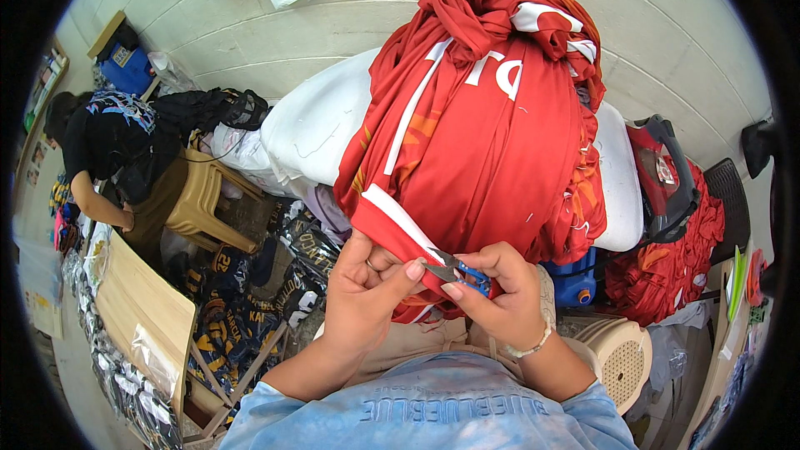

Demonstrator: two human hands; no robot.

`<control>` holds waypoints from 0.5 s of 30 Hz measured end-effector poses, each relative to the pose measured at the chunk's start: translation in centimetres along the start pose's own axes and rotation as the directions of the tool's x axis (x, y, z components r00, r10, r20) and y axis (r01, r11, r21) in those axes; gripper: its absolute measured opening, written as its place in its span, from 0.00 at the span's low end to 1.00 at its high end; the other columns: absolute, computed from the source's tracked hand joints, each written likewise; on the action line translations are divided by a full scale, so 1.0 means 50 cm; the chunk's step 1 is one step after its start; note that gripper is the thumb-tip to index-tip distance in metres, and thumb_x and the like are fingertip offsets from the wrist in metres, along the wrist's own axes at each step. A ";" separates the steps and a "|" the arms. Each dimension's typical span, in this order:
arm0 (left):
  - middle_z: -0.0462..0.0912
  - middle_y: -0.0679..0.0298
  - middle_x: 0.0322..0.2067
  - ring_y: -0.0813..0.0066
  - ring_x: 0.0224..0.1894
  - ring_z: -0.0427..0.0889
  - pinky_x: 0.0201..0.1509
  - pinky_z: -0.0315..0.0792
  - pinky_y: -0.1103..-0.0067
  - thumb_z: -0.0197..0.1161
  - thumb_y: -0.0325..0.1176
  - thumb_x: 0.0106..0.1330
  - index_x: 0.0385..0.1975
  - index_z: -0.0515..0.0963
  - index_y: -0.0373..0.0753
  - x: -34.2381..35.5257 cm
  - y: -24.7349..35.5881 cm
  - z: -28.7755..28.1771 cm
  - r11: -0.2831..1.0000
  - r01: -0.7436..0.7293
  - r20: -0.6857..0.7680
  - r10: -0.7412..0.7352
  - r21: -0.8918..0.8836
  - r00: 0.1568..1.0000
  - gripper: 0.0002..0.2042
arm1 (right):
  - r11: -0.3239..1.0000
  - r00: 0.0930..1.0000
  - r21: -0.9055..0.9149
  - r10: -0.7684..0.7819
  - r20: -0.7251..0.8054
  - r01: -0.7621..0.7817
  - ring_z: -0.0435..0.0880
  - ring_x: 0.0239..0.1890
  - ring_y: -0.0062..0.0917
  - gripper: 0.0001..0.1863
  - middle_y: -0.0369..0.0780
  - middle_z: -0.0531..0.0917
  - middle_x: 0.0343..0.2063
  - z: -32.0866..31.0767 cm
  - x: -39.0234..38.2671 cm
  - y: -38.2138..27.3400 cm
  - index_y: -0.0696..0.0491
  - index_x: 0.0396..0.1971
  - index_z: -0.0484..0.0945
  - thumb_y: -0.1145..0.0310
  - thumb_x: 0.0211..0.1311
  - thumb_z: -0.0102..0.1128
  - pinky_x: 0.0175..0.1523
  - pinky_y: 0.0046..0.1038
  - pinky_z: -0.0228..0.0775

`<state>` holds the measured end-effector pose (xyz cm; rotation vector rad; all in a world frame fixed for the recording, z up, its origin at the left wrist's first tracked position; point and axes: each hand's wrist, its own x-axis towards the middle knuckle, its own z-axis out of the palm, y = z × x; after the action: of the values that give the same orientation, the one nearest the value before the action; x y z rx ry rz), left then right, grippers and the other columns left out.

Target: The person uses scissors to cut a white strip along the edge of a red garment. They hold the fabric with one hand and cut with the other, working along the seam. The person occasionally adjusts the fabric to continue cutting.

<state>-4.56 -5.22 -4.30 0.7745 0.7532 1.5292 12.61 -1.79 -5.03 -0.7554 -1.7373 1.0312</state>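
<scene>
My left hand [360, 296] pinches a folded red-and-white strip of fabric [385, 232] between thumb and fingers, in front of my lap. In my right hand [510, 293] is a small pair of thread snips [473, 278] with a blue handle. Its metal blades lie at the fabric's edge, close by my left thumb. Whether they are cutting a thread cannot be made out. Right behind both hands rises a large heap of red cloth [500, 167] with white and orange print, draped over a white padded surface [321, 121].
At the left, a person [112, 150] in a dark shirt bends over beside a tan plastic chair [208, 204]. Dark printed jerseys [233, 317] lie below, next to a wooden board [142, 308]. A beige stool [621, 358] and more red cloth [671, 262] are at the right.
</scene>
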 end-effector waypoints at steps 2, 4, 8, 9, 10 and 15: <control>0.78 0.54 0.41 0.68 0.45 0.80 0.48 0.79 0.73 0.54 0.17 0.62 0.61 0.56 0.34 -0.001 0.002 -0.001 1.000 0.006 0.011 -0.006 -0.019 1.000 0.26 | 1.000 1.000 0.018 0.007 0.006 -0.007 0.81 0.28 0.13 0.14 0.40 0.84 0.27 0.000 0.002 -0.002 0.59 0.34 0.74 0.72 0.51 0.69 0.32 0.16 0.71; 0.78 0.53 0.43 0.68 0.47 0.80 0.51 0.77 0.73 0.54 0.16 0.62 0.59 0.56 0.34 -0.001 0.005 -0.003 0.998 0.019 0.033 -0.017 -0.053 0.999 0.26 | 0.999 1.000 0.039 0.007 0.001 -0.007 0.80 0.27 0.13 0.12 0.39 0.84 0.26 0.002 0.002 -0.002 0.59 0.33 0.74 0.73 0.52 0.68 0.31 0.16 0.71; 0.78 0.53 0.43 0.68 0.46 0.80 0.51 0.77 0.73 0.54 0.16 0.62 0.59 0.57 0.33 -0.001 0.005 -0.006 0.998 0.029 0.030 -0.028 -0.051 0.999 0.25 | 0.999 1.000 -0.018 0.031 0.006 -0.031 0.78 0.25 0.11 0.11 0.39 0.83 0.26 0.003 0.000 -0.001 0.58 0.32 0.74 0.73 0.53 0.68 0.29 0.16 0.69; 0.78 0.54 0.43 0.68 0.46 0.80 0.51 0.77 0.73 0.54 0.16 0.62 0.59 0.57 0.33 0.000 0.005 -0.006 0.998 0.025 0.034 -0.024 -0.051 0.999 0.25 | 0.999 1.000 -0.030 0.026 0.004 -0.026 0.78 0.25 0.11 0.11 0.39 0.83 0.26 0.003 0.001 0.000 0.58 0.32 0.74 0.72 0.53 0.68 0.28 0.16 0.68; 0.78 0.54 0.43 0.68 0.46 0.80 0.51 0.77 0.73 0.54 0.16 0.62 0.59 0.57 0.33 0.000 0.004 -0.006 0.998 0.022 0.037 -0.020 -0.052 0.999 0.25 | 0.999 1.000 -0.040 0.019 -0.002 -0.019 0.77 0.24 0.11 0.11 0.39 0.83 0.25 0.003 0.001 0.000 0.58 0.32 0.74 0.72 0.53 0.68 0.28 0.16 0.68; 0.79 0.55 0.41 0.71 0.45 0.80 0.49 0.76 0.77 0.55 0.17 0.62 0.57 0.59 0.32 0.000 0.002 -0.007 0.999 -0.013 0.042 0.011 0.042 0.999 0.23 | 1.000 1.000 -0.005 0.016 -0.004 -0.017 0.77 0.24 0.11 0.11 0.39 0.83 0.24 0.004 0.004 -0.004 0.58 0.31 0.74 0.72 0.53 0.68 0.27 0.17 0.68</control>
<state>-4.93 -5.24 -4.42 0.8416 0.7535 1.5075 12.34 -1.79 -4.80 -0.7754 -1.7338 1.0365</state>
